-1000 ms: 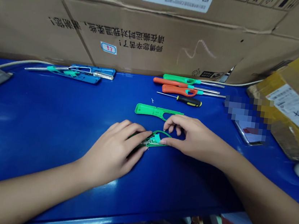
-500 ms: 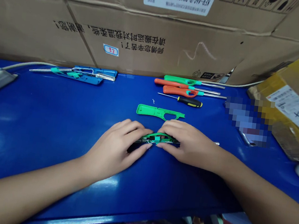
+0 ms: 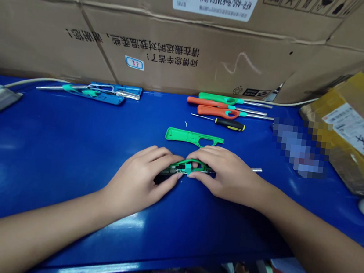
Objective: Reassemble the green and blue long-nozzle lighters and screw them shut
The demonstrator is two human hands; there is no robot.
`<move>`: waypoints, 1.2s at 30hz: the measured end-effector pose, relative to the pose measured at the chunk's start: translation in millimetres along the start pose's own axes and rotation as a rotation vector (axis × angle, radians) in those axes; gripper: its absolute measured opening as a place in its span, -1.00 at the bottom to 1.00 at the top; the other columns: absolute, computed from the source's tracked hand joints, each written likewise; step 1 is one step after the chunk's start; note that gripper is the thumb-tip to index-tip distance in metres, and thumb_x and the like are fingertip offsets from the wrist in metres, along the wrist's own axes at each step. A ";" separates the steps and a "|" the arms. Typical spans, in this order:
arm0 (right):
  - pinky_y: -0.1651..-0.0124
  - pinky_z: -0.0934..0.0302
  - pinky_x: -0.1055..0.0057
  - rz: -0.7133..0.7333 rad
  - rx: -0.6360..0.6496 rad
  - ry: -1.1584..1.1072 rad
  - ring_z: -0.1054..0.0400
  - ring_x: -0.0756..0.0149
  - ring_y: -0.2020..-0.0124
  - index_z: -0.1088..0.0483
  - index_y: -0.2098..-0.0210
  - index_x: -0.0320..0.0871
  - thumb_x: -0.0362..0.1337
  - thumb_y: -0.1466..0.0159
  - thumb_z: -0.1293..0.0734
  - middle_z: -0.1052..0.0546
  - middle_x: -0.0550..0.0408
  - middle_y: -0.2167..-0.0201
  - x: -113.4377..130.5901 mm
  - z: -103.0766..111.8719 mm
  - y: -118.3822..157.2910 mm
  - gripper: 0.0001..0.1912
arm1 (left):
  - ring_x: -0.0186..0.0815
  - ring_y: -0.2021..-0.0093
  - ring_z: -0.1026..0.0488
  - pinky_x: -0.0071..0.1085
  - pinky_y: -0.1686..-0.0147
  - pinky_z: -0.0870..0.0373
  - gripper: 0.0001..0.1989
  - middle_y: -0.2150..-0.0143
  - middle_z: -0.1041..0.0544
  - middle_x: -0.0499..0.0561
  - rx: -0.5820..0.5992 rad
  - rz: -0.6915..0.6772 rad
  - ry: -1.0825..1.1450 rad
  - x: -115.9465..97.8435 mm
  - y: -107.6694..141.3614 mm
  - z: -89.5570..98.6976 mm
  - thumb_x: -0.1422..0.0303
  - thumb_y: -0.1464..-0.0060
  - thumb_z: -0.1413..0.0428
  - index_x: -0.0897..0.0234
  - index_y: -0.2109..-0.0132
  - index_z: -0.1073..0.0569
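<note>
Green plastic of an opened lighter (image 3: pixel 195 160) is pinched at the centre of the frame between both hands. By the left hand (image 3: pixel 140 173), part-closed, its handle end is gripped between thumb and curled fingers; by the right hand (image 3: pixel 230 173), also part-closed, the part around the trigger loop is held between thumb and fingertips. For good work here, it seems, the shell should be steadied lightly with the left, the turquoise trigger piece (image 3: pixel 188 168) eased with small fingertip movements of the right, and the thin wires spared any pinching or tugging.

The lighter is set directly between the hands, its metal tip (image 3: pixel 257 170) exposed beyond the right one. Just above the right hand, a loose green shell half (image 3: pixel 178 135) is laid on the blue worktop (image 3: pixel 67 149). Farther up, a screwdriver (image 3: pixel 231 124) is seen below two orange lighters (image 3: pixel 210 110); at upper left, an opened blue lighter (image 3: pixel 107 97) is placed.
</note>
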State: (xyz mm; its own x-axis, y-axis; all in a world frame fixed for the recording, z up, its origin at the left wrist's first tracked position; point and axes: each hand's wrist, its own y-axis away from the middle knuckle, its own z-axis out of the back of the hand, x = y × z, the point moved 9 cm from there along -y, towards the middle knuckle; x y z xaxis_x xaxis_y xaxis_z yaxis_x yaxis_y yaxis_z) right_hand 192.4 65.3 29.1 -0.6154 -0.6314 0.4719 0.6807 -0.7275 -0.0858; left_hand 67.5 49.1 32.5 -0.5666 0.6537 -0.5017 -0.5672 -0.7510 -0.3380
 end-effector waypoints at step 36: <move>-0.04 -0.23 0.17 0.048 -0.058 0.070 -0.38 0.21 0.12 -0.51 0.26 -0.15 -0.32 -0.41 -0.29 -0.54 0.03 0.22 0.3 10.5 -1.2 -0.85 | -0.15 -0.03 -0.41 -0.13 -0.02 -0.37 -0.80 -0.09 -0.49 0.10 0.062 -0.014 -0.051 0.5 2.0 -5.6 0.42 -0.34 -0.05 0.19 -0.04 -0.50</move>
State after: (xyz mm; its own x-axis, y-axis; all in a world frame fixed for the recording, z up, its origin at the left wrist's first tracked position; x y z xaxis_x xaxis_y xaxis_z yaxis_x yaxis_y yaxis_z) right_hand 195.6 68.8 38.6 -0.6101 -0.6818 0.4038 0.6873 -0.7089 -0.1586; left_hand 69.5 47.4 27.1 -0.5870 0.6691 -0.4557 -0.6104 -0.7356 -0.2939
